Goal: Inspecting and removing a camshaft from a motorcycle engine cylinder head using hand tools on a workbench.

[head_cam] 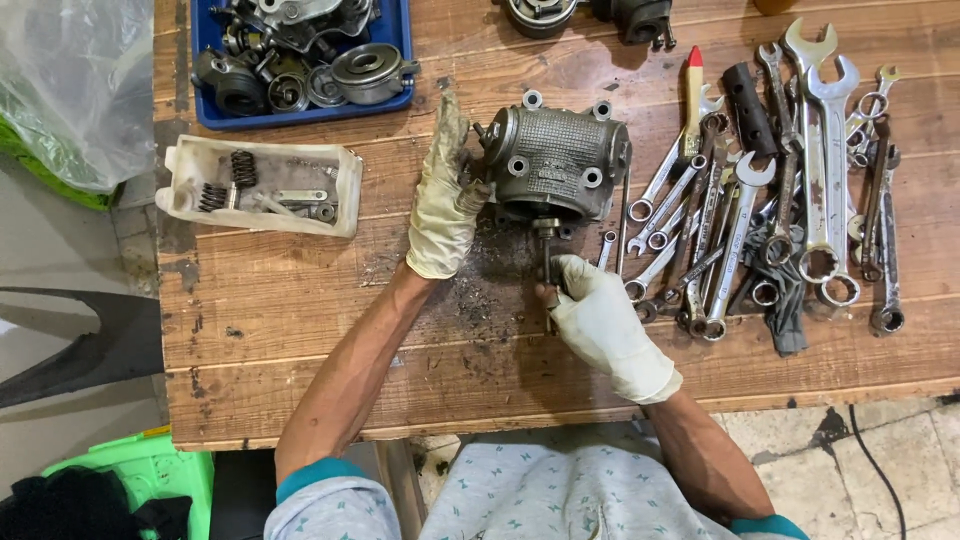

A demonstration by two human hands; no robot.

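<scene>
Head view, left to right. At far left a clear plastic bag (70,85) overhangs the wooden counter (300,330); a blue tray (300,112) of dismantled engine parts and a white tray (260,185) holding springs and small fittings show that several pieces are already stripped and sorted. The gloved left hand (445,200) lies flat, fingers spread, against the left flank of a finned metal cylinder head (555,165), steadying it at the counter's centre. Below the casting, the gloved right hand (590,300) is clamped round a slim metal tool (548,260) whose tip meets the casting's lower edge; judged from this, the casting is not yet fully stripped. Dark grit (480,300) is scattered on the boards beneath. To the right a dense spread of spanners (760,190) and a red-tipped brush (693,95) crowds the right hand's working side; more parts (590,15) sit at the far edge.
</scene>
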